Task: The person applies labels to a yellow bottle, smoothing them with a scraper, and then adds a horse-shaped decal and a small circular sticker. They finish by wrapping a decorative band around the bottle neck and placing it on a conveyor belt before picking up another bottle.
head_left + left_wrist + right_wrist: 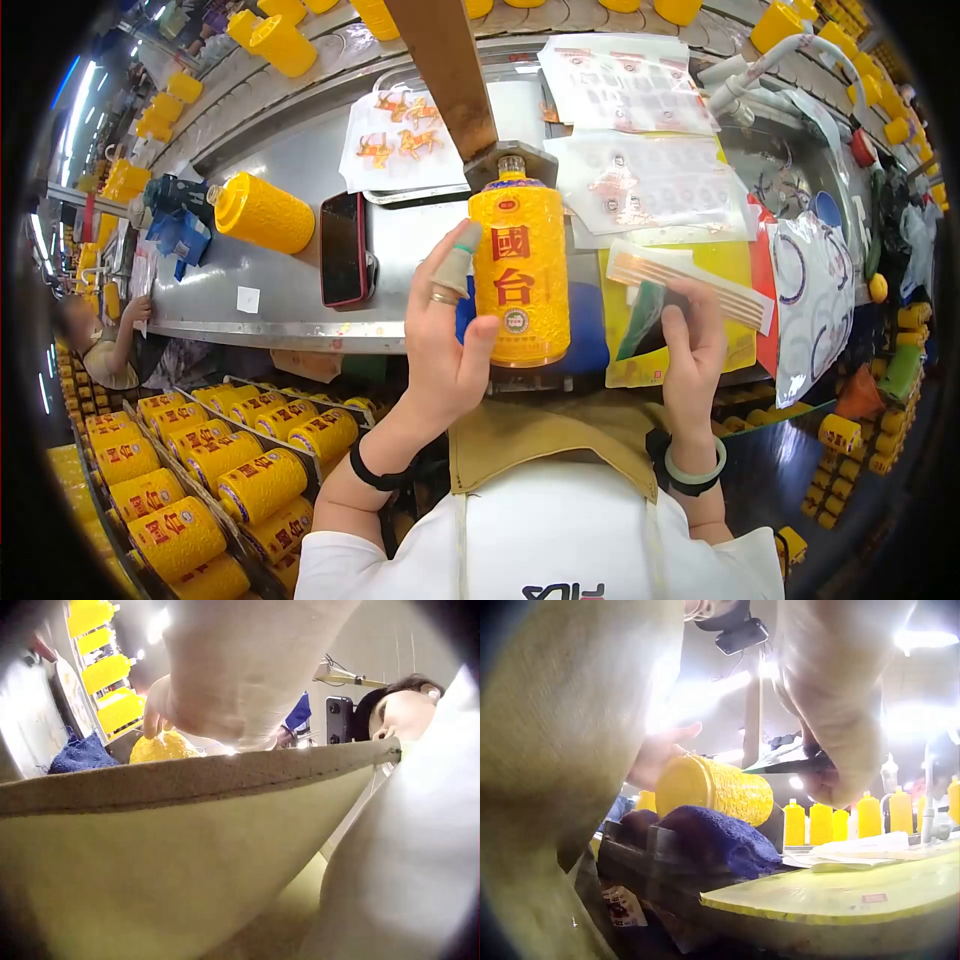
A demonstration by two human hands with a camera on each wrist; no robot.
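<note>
**Left fingers touching the yellow bottle (520, 275), right hand (692, 345) pinching a dark green flat piece (640, 325)**

We are seeing the yellow bottle lying on its side before the person, its red characters facing up and its neck pointing away toward a metal bracket (538, 164) at the foot of a wooden post (445, 70). In the right wrist view, a blue cloth (720, 836) is sitting beneath it.

The left hand (445, 335) is lying along the bottle's left side, its forefinger stretched out against it and its thumb standing away. The right hand is holding the green piece between thumb and curled fingers, above a yellow sheet (630, 370). A striped strip (640, 265) is showing just behind those fingers; we cannot tell whether they are gripping it too.

Beyond, printed white sheets (655, 190) are lying on the bench. Off to the left, a phone (343, 250) is resting near a second bottle (265, 215), while more yellow bottles (178, 540) are filling rows at the lower left.
</note>
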